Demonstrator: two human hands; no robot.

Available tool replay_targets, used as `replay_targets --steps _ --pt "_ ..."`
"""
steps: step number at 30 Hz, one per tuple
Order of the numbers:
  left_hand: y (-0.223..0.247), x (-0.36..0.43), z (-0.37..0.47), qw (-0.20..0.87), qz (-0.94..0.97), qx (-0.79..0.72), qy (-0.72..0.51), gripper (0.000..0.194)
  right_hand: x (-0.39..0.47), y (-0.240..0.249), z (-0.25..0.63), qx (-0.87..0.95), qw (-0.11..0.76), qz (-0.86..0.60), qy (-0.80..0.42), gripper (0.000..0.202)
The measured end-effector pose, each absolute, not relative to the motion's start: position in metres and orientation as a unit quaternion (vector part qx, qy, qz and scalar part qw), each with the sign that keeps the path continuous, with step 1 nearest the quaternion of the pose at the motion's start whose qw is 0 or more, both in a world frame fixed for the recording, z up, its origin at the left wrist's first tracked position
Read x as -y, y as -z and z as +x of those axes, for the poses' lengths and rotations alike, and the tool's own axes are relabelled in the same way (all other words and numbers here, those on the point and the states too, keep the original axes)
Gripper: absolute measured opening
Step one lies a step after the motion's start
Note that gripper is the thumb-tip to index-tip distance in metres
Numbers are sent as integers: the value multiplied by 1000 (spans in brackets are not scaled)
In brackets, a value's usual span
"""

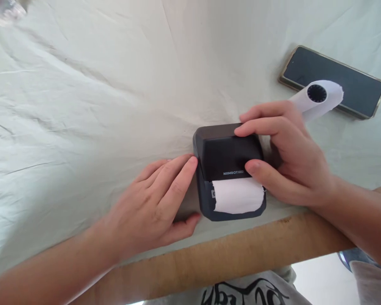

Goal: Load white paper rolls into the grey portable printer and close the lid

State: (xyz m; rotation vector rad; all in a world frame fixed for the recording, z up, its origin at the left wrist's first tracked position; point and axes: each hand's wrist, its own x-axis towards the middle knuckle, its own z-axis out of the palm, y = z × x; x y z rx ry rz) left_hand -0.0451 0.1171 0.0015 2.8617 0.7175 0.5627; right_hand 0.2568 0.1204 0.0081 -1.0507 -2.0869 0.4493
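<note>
A black label printer (230,154) marked NIIMBOT lies on the cloth-covered table, with a torn-edged strip of white paper (238,195) coming out of its lower part. My right hand (288,156) grips the printer's right side, fingers over the top edge and thumb on the lid near the lettering. On the other side, my left hand (160,197) rests with its fingertips against the printer's left edge, fingers stretched out and thumb apart.
A roll of white paper (313,99) with a black core lies behind my right hand, partly over a phone (339,80). A clear object (8,10) shows at the top left corner. The wooden table edge (216,256) runs along the front.
</note>
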Motion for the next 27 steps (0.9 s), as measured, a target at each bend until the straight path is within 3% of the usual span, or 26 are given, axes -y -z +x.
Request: replay_targets --steps 3,7,17,27 --pt "-4 -117 -45 60 954 -244 -166 76 -117 -15 255 806 356 -455 -129 21" --pt "-6 -117 -46 61 954 -246 -159 74 -119 -20 257 811 299 -466 -193 20" --pt "-4 -118 -46 63 950 -251 -173 66 -124 -14 263 777 345 -395 -349 33" --pt "-7 -117 -47 94 943 -268 -173 68 -123 -13 258 761 335 -427 -356 20"
